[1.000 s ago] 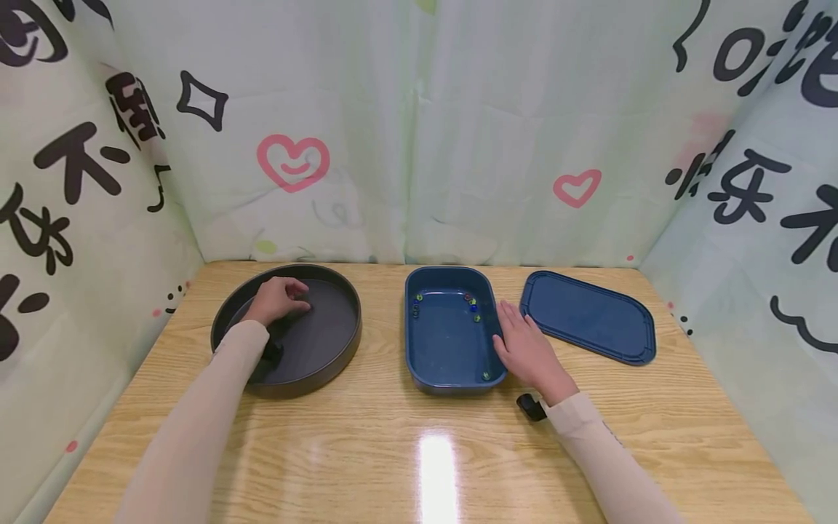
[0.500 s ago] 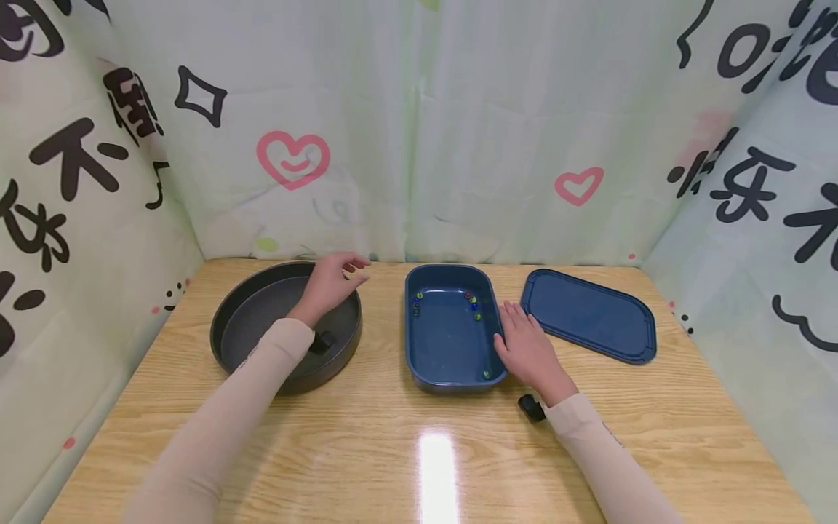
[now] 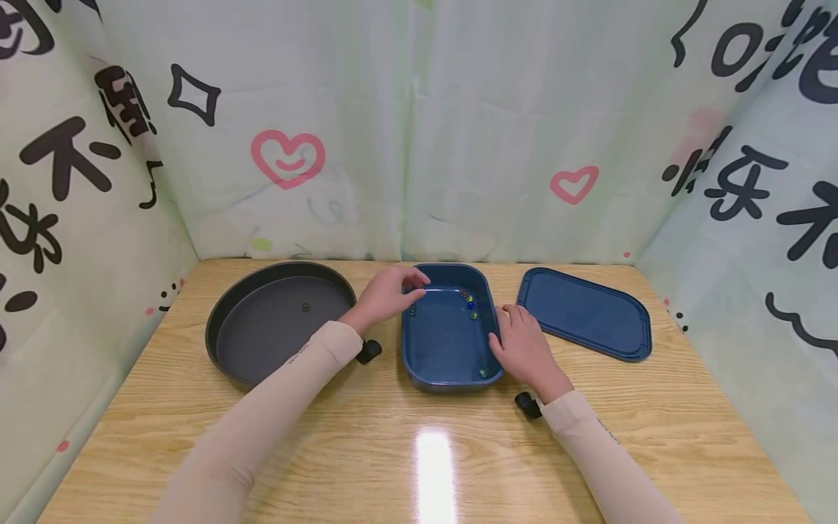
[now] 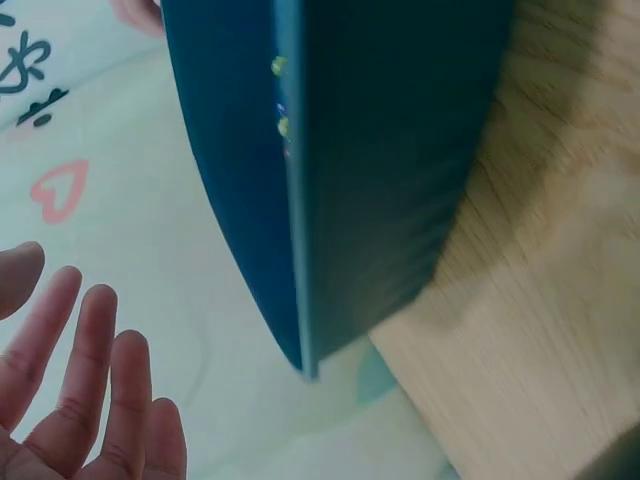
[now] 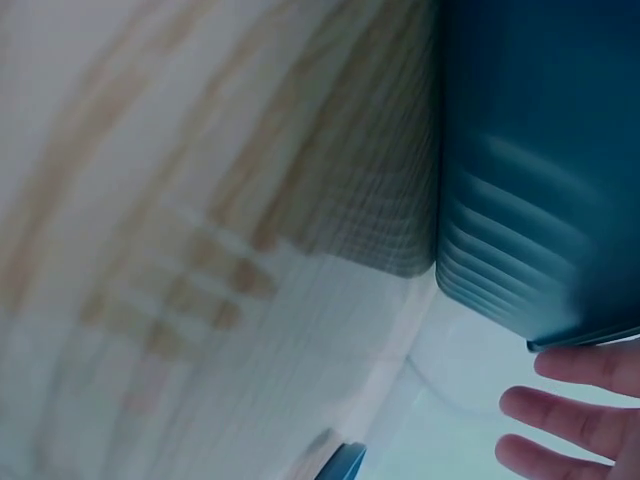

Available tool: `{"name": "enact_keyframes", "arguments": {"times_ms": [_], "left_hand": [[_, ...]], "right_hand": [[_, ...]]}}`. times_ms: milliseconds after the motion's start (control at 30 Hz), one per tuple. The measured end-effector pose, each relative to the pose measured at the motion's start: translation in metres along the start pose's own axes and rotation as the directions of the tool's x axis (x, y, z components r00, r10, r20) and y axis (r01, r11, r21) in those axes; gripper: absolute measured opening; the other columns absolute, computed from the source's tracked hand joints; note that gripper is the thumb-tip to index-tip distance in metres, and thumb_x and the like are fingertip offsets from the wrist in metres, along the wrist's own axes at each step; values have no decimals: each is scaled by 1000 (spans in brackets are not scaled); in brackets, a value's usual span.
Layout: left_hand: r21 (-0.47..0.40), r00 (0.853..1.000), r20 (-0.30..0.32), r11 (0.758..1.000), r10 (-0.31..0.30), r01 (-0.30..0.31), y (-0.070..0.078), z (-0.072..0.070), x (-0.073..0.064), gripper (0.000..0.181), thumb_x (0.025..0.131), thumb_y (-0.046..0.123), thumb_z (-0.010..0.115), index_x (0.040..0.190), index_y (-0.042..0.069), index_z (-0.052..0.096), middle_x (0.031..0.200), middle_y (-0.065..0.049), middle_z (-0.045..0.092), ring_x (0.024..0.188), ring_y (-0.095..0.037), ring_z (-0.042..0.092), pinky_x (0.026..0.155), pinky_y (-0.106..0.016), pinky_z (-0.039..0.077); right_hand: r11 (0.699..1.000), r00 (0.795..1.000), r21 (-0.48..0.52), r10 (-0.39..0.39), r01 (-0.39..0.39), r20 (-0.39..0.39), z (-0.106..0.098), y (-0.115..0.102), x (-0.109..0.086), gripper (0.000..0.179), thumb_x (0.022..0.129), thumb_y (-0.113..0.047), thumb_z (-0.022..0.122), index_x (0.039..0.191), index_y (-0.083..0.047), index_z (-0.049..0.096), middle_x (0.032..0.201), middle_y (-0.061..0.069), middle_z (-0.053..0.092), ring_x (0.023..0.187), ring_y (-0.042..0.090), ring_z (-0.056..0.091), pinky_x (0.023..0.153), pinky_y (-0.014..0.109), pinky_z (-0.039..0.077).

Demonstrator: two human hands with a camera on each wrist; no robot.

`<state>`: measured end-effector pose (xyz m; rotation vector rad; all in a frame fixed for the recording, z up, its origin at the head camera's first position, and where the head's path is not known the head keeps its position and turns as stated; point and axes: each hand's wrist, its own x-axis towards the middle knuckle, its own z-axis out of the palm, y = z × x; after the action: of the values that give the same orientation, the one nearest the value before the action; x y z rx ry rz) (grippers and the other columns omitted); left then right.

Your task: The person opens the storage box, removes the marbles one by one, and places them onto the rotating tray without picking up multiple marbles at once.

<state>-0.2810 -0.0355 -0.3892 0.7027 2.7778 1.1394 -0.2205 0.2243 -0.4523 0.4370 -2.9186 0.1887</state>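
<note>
My left hand [image 3: 386, 297] hovers over the left rim of a deep blue rectangular container [image 3: 445, 353]. In the left wrist view its fingers [image 4: 88, 350] are spread, with nothing between them. Several small glass marbles [image 3: 471, 305] lie in the container, most near the far right corner and one at the near right. My right hand [image 3: 527, 353] rests along the container's right rim; in the right wrist view its fingers [image 5: 560, 415] are extended, one right at the rim. A single marble [image 3: 305, 307] lies in a round dark pan [image 3: 262, 342] on the left.
A blue lid [image 3: 585, 314] lies flat on the wooden table [image 3: 340, 444], right of the container. Black wrist cameras [image 3: 527, 405] are worn at both wrists. A printed curtain [image 3: 484, 145] encloses the table at the back and sides.
My left hand has moved right, from inside the dark pan across to the blue container's left rim, uncovering the marble in the pan. The right hand stays at the rim, its fingers slightly more bent.
</note>
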Motion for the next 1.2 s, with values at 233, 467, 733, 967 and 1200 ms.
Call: {"name": "enact_keyframes", "arguments": {"times_ms": [233,467,733,967,1200], "left_hand": [[-29,999,36,1000,9,-8,22,11,12,20,92,20,60,109,12,67,104,-4,67,96,-18,60,87,-32,49],[-89,996,88,996,-16,24,36,32,35,22,90,17,62,110,8,67,102,-7,68,94,-20,61,85,-31,49],[-113,982,100,979,-161,172,41,66,53,18,87,18,68,102,10,72,94,-4,70,82,-14,62,76,-23,51],[-37,970,63,971,-235,237,38,91,63,13,82,15,73,95,11,74,93,-3,72,84,-16,63,82,-29,51],[-15,944,59,946,-323,325,29,110,68,14,78,15,76,93,13,76,96,-1,73,88,-16,64,86,-33,51]], "right_hand": [[1000,1000,-9,1,-1,-18,1,0,1,50,93,-24,51,131,8,45,125,24,50,120,39,44,101,54,37],[1000,1000,-24,17,-17,-3,-2,1,1,46,93,-26,53,124,8,52,119,25,55,114,39,50,95,54,41],[999,1000,-45,-4,5,20,-8,1,2,44,91,-26,57,119,8,56,110,23,62,101,37,57,86,51,47],[995,999,-89,-47,48,11,-11,6,2,43,90,-29,57,116,5,59,108,20,64,99,35,59,85,51,48],[991,997,-112,-78,77,-3,-7,8,3,38,90,-26,55,113,4,59,103,18,64,94,33,58,79,48,48]]}}
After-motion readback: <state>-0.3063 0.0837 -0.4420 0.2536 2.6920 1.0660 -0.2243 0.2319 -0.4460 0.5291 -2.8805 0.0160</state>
